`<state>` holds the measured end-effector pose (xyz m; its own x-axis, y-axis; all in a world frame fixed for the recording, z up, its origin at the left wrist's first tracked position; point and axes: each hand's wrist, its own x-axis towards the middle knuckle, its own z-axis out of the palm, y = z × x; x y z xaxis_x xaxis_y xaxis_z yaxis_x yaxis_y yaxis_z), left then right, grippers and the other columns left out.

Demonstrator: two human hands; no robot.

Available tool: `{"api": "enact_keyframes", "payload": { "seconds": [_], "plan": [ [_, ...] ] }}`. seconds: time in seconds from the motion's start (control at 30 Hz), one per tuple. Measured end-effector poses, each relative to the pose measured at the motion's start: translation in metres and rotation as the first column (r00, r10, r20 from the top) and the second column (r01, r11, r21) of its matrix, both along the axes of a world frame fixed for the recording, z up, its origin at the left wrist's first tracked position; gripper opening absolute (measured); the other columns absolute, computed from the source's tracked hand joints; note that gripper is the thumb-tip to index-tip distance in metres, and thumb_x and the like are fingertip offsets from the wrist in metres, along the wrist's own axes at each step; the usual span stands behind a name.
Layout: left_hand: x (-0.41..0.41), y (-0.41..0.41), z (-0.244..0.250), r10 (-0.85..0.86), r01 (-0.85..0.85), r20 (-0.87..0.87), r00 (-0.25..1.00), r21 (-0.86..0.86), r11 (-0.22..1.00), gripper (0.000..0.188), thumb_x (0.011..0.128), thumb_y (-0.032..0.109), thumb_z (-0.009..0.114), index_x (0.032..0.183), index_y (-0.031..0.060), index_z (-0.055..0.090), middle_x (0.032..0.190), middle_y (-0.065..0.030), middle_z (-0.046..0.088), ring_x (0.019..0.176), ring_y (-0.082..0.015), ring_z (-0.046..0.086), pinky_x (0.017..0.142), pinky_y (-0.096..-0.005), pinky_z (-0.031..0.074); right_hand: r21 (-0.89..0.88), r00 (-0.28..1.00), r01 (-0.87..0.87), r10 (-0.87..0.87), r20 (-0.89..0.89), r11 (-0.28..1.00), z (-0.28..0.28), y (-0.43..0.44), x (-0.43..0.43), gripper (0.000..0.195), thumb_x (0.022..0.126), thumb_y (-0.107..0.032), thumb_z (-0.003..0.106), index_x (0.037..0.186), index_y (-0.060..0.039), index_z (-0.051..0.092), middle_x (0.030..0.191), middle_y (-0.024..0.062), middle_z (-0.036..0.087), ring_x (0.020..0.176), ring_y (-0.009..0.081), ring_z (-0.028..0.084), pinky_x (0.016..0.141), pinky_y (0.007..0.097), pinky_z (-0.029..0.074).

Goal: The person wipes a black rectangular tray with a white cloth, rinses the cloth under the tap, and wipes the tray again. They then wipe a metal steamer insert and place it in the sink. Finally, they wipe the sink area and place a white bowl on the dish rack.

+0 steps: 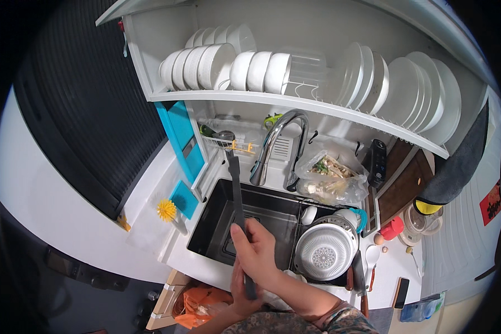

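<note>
My right hand (254,252) grips a long dark grey stick-like tool (236,188) around its lower half, thumb lying along it. Below, my left hand (242,290) is around the tool's lower end; its fingers are partly hidden behind the tool and my right hand. The tool stands nearly upright in view, its narrow tip near the back counter. Behind it lies a black sink (271,236) under a curved chrome faucet (271,146). What the tool is for cannot be made out.
A drying rack holds a white patterned colander (325,252). Beside it lie a cleaver (359,273), a white spoon (372,254) and a phone (401,293). A plastic bag of food scraps (332,175) sits behind the sink. An orange bag (202,307) fills an open drawer. Overhead, a shelf (259,97) bears dishes.
</note>
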<state>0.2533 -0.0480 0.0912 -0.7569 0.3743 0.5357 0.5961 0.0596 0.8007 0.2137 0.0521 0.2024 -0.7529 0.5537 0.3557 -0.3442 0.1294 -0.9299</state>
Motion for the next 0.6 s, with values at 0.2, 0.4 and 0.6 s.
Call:
{"api": "enact_keyframes", "payload": {
  "seconds": [0.2,0.4,0.6],
  "plan": [
    [-0.017,-0.013,-0.009,0.197,-0.244,0.186,0.963,0.277,0.929,0.059,0.092,0.026,0.051,0.133,-0.0138,0.034,0.127,-0.0223,0.050,0.114,-0.0290,0.053,0.094,-0.0363,0.042,0.190,0.927,-0.375,0.369,0.068,0.907,0.036,0.019,-0.018,0.018,0.090,-0.017,0.060,0.094,-0.0024,0.050,0.077,0.0104,0.050,0.062,0.0173,0.050,0.058,0.0305,0.042],
    [-0.054,-0.029,0.049,0.218,-0.306,0.261,0.940,0.371,0.877,0.038,0.097,0.022,0.048,0.122,-0.0066,0.048,0.117,-0.0124,0.056,0.105,-0.0203,0.054,0.091,-0.0321,0.041,0.387,0.905,-0.416,0.335,0.261,0.823,-0.032,0.042,0.045,0.038,0.086,-0.012,0.063,0.120,-0.0025,0.049,0.114,0.0122,0.049,0.094,0.0200,0.057,0.082,0.0291,0.047],
    [-0.072,-0.034,0.058,0.093,-0.303,0.407,0.909,0.488,0.819,0.029,0.097,0.022,0.049,0.110,-0.0037,0.054,0.105,-0.0075,0.059,0.096,-0.0138,0.053,0.086,-0.0268,0.040,0.846,0.869,-0.456,-0.066,0.490,0.275,-0.225,0.059,0.165,0.050,0.078,-0.044,0.064,0.124,-0.0249,0.055,0.132,0.0093,0.045,0.125,0.0361,0.038,0.094,0.0565,0.034]
  ]
}}
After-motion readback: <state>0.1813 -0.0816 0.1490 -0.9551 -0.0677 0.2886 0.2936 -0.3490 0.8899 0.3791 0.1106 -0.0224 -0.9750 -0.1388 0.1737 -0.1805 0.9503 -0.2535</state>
